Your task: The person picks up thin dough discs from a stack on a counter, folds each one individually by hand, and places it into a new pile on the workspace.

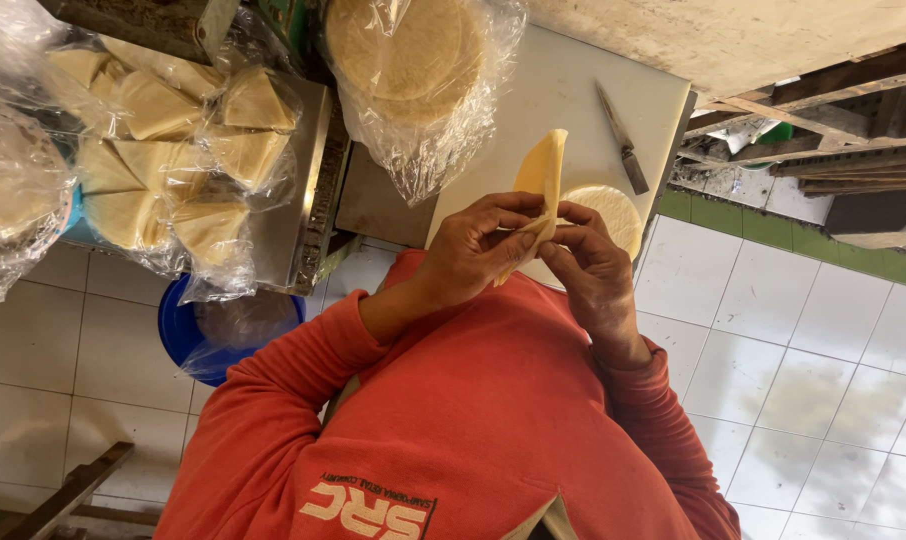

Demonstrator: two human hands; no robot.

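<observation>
1. Hands: left hand [473, 250] and right hand [593, 265] both pinch a folded pale wrapper [541, 175], fingers narrow.
2. Round wrappers [613, 212] lie just beyond the right fingers.
3. Knife [621, 150] lies farther out.
4. Clear bags [173, 140] of folded pieces sit off the left fingers.

Pale yellows against orange-red

Pale yellow folded dough sheet [541, 175], orange-red long sleeve [273, 400], blue plastic bucket [188, 340], white cutting board [563, 95], white-tiled floor [803, 340].
</observation>
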